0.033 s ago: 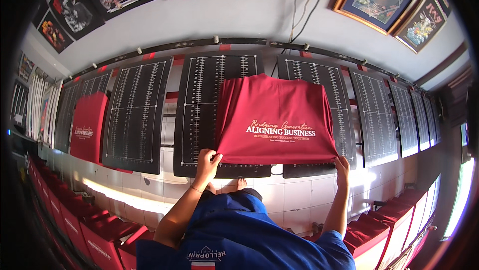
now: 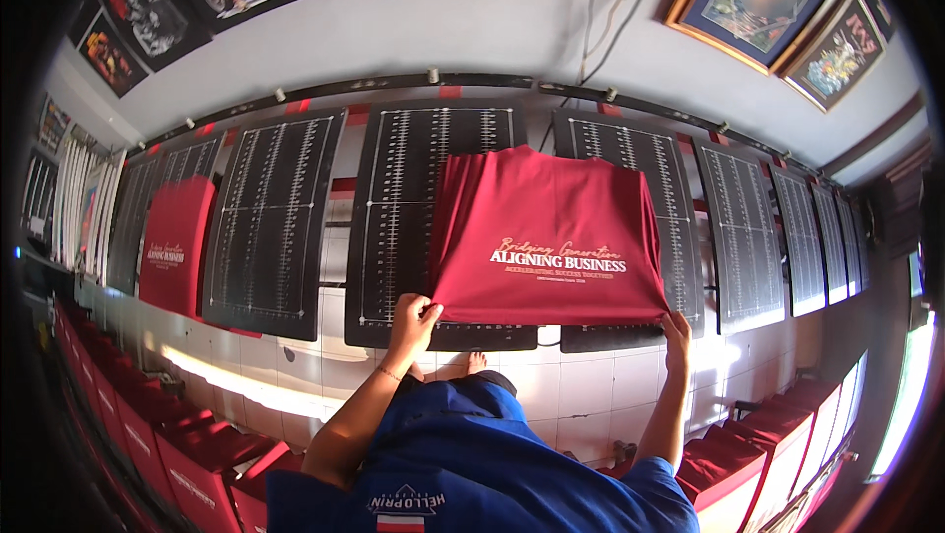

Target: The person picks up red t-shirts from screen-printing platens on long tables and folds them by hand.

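Note:
A dark red printed cloth (image 2: pixel 551 203) is stretched wide between my hands, with gold and white lettering on its lower half. It hangs over the gap between two black printing boards and covers part of each; its full garment shape cannot be made out. My left hand (image 2: pixel 413 321) pinches its near left corner, over the lower edge of the left board (image 2: pixel 399 188). With the fingers of my right hand (image 2: pixel 677 326) I grip the near right corner, beside the right board (image 2: pixel 679 228). The near edge runs taut between both hands.
More black boards with white ruler markings (image 2: pixel 271 218) line up to both sides. One at the left carries a red printed cloth (image 2: pixel 177 248). Behind me, red cloth-covered boards (image 2: pixel 187 464) stand in rows left and right. A dark rail (image 2: pixel 345 88) runs along the wall.

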{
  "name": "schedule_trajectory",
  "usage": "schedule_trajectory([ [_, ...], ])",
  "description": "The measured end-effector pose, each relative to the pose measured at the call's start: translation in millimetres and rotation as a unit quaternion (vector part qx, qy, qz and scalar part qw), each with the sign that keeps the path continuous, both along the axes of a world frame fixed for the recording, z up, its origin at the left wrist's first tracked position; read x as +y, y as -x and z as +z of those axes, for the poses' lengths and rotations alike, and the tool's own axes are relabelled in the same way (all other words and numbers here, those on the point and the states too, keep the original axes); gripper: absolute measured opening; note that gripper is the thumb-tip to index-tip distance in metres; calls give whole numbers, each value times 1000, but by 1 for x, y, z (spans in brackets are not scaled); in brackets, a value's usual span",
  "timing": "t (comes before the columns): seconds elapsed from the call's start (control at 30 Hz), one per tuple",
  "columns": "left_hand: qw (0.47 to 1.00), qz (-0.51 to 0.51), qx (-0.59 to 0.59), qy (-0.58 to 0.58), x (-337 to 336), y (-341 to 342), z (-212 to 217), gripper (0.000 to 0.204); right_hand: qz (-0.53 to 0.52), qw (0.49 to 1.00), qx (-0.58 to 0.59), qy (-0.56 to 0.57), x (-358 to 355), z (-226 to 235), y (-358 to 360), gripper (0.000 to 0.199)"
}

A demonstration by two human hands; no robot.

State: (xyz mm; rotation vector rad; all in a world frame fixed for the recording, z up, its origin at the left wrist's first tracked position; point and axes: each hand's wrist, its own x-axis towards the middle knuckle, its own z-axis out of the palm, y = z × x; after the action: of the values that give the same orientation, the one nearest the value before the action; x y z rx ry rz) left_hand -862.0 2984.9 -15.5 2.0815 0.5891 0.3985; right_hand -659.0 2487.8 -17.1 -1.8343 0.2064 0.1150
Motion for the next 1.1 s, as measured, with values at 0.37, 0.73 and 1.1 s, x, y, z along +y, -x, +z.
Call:
schedule_trajectory([
  [0.37, 971, 218, -97, -14, 208, 108, -2, 12, 117, 989, -80, 34, 255, 55, 16, 26],
  [0.73, 790, 594, -100, -114, 685, 458, -8, 21, 621, 633, 390, -246, 863, 46, 396, 62],
  [1.1, 874, 328, -87, 348, 963, 585, -54, 82, 220, 867, 404, -192, 1112, -79, 491, 79],
])
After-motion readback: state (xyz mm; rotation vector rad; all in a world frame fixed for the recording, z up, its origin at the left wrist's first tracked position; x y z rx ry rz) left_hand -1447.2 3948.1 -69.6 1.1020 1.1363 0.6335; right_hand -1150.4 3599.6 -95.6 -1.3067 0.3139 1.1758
